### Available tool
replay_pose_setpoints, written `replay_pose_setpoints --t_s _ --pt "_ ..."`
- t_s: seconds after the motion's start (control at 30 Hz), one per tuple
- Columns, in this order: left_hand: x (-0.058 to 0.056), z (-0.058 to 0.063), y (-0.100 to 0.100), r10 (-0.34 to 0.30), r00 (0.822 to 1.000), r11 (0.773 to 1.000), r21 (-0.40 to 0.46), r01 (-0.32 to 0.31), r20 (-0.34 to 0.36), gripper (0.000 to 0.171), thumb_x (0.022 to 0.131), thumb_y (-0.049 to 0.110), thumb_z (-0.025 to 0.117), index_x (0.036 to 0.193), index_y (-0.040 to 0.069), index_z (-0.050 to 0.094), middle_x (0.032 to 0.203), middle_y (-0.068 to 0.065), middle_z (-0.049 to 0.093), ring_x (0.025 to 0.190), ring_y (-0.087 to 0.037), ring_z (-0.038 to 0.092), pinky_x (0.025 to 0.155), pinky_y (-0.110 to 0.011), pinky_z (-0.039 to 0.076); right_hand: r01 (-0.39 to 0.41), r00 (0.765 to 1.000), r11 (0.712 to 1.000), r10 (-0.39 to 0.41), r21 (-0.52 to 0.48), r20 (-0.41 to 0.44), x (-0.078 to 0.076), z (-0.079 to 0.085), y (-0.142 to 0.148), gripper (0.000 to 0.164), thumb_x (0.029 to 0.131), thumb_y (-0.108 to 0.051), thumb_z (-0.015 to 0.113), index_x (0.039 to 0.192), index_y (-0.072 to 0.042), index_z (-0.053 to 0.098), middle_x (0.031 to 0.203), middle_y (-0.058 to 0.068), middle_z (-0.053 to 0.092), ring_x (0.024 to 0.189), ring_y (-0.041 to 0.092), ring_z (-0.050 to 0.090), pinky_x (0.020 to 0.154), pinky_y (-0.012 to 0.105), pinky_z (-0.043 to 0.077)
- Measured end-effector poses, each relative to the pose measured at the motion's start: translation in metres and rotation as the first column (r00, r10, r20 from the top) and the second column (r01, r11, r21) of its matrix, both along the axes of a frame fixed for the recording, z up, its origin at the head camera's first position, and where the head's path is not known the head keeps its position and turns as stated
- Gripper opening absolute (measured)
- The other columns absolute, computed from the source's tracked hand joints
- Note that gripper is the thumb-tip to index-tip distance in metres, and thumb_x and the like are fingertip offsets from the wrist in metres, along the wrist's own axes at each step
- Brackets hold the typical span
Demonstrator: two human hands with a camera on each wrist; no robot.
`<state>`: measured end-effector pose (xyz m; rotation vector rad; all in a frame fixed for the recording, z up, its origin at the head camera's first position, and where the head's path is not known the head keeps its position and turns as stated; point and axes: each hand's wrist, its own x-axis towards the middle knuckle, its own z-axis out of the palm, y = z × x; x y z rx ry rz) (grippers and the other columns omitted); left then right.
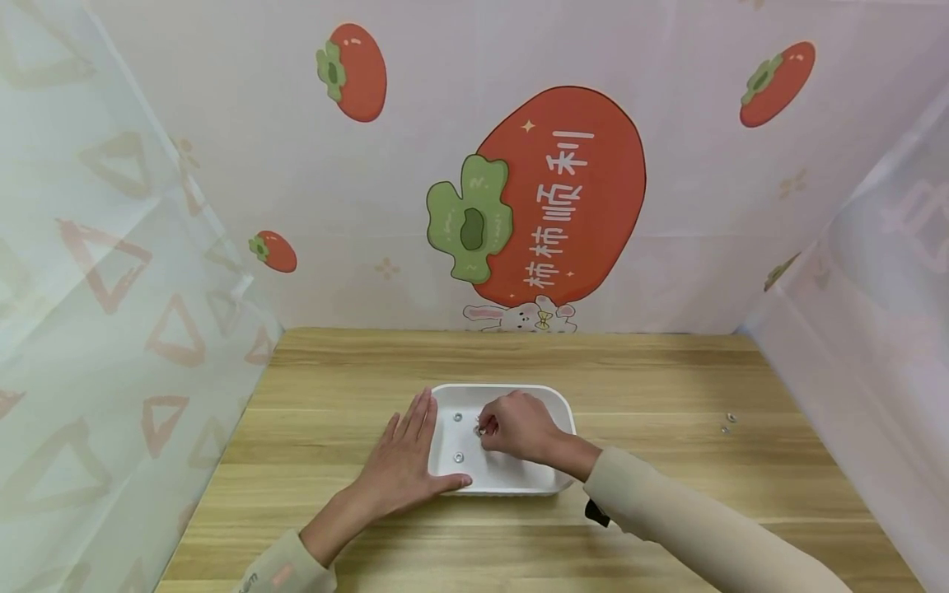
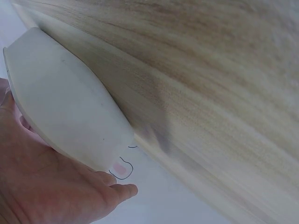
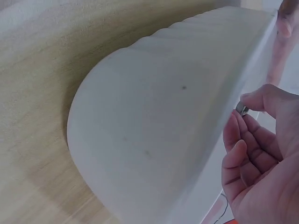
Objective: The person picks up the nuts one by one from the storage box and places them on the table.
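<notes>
A white rectangular tray (image 1: 511, 482) stands on the wooden table, with small ring-shaped metal nuts (image 1: 458, 457) lying on its floor at the left. My left hand (image 1: 404, 461) lies at the tray's left end, fingers straight along that rim and thumb over the near rim. Inside the tray, my right hand (image 1: 522, 428) pinches a small shiny metal nut (image 3: 241, 108) between thumb and index finger, its other fingers curled in. From the left wrist, the tray's outer wall (image 2: 65, 93) shows beside the left palm.
Two small metal pieces (image 1: 731, 418) lie on the table (image 1: 652, 387) far to the right. A printed cloth wall (image 1: 689, 206) rises behind the table, with more cloth at both sides.
</notes>
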<state>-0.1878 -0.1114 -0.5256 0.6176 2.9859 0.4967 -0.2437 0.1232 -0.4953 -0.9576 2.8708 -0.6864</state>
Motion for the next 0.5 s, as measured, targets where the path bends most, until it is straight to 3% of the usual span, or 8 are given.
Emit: replay_pose_setpoints --t_s 0.5 --pt "0.000 0.002 0.001 0.004 1.000 1.000 0.000 -0.004 -0.010 0.130 0.084 0.081 0.067 0.166 -0.007 0.016 0.176 -0.021 0.010 0.164 -0.035 0.012 0.129 -0.060 0.020 0.120 0.991 0.973 -0.107 -0.197 0.075 0.009 0.012 0.019 0.007 0.082 -0.008 0.086 0.086 -0.012 0.081 0.074 -0.009 0.072 0.066 0.000 0.060 0.062 0.019 0.052"
